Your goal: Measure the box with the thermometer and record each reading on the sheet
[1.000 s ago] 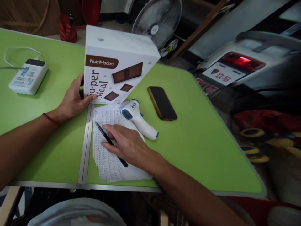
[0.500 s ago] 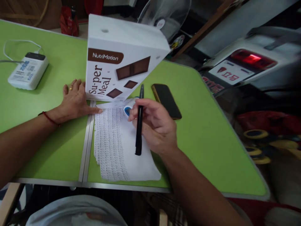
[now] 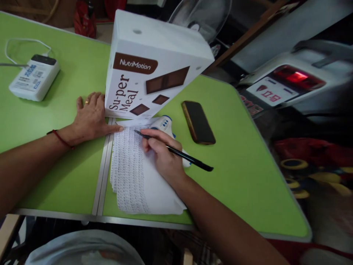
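Observation:
Pinched in my right hand [image 3: 165, 154] is a black pen [image 3: 190, 158], its tip pointing left over the upper part of a written sheet. Whether the tip touches the paper I cannot tell. The stack of paper sheets [image 3: 162, 195] carries dense rows of handwriting on its left part and is blank on the right. My left hand [image 3: 89, 117] lies flat, fingers spread, with the thumb on the top left corner of the sheets. Behind the paper stands a white NutriMotion box [image 3: 132, 82]. A white and blue handheld device [image 3: 164, 124] lies partly hidden behind my right hand.
A dark phone [image 3: 198, 122] lies right of the paper on the green table [image 3: 237, 176]. At the left is a white power block [image 3: 35, 79] with cables. Beyond the table's right edge stands a white machine [image 3: 292, 81] with a red display.
My right hand has moved left and down to the sheet, and the pen has turned from upright to slanted, tip at upper left. More of the handheld device shows. The left hand stays put.

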A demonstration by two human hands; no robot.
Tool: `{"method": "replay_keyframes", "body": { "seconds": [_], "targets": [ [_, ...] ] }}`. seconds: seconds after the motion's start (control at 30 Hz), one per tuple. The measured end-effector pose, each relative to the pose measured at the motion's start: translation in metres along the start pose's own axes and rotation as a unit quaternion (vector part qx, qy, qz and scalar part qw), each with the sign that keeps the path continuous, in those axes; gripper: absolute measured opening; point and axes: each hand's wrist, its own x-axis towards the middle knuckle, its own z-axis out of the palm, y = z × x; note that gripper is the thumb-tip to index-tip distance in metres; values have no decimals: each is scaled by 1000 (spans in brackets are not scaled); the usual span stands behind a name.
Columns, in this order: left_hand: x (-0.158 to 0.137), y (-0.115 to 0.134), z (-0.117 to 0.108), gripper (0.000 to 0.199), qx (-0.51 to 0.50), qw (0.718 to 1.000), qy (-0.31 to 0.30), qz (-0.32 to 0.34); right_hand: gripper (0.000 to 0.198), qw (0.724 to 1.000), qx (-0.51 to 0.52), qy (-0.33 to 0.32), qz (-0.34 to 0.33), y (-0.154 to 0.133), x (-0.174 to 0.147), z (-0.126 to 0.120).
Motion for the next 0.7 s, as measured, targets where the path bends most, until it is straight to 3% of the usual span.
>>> {"method": "replay_keyframes", "body": {
  "seconds": [0.23, 0.47, 0.7],
  "targets": [
    [0, 0, 3, 126, 4, 1000, 11, 7, 3, 999, -49, 17, 3, -3, 3, 5],
    [0, 0, 4, 131, 2, 1000, 14, 10, 7, 985, -142, 51, -79, -5, 5, 9],
    [-1, 3, 2, 134, 4, 1000, -3, -1, 7, 983, -165, 40, -73, -3, 4, 9]
  ]
}}
